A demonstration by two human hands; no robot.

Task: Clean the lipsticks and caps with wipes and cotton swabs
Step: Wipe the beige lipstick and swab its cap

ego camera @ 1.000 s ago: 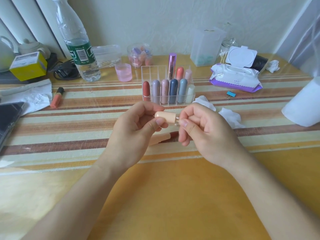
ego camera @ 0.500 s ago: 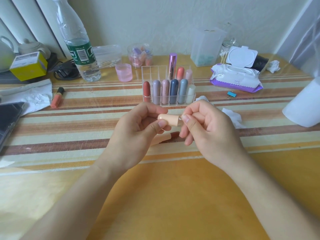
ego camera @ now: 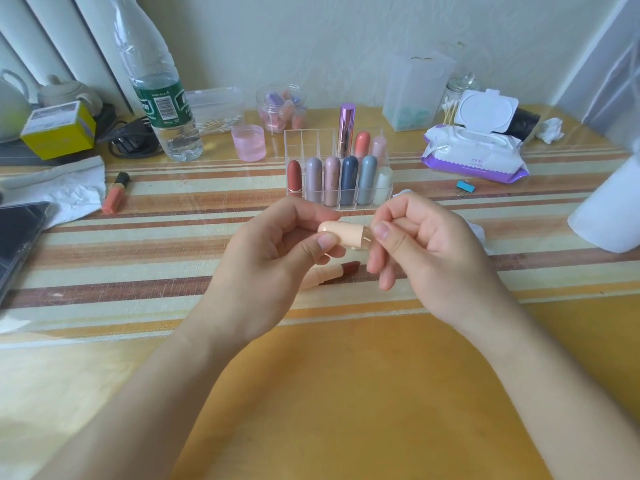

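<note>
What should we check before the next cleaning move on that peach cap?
1. Left hand grips the peach cap, thumb and fingers round it: ok.
2. Right hand pinches at the cap's open end; whether it holds a swab: cannot tell.
3. Uncapped lipstick lies loose on the tablecloth under the hands, red tip bare: not ok, it may smear.
4. Wipes pack has its lid open: ok.
5. Cotton swab jar stands behind the wipes pack: ok.
</note>
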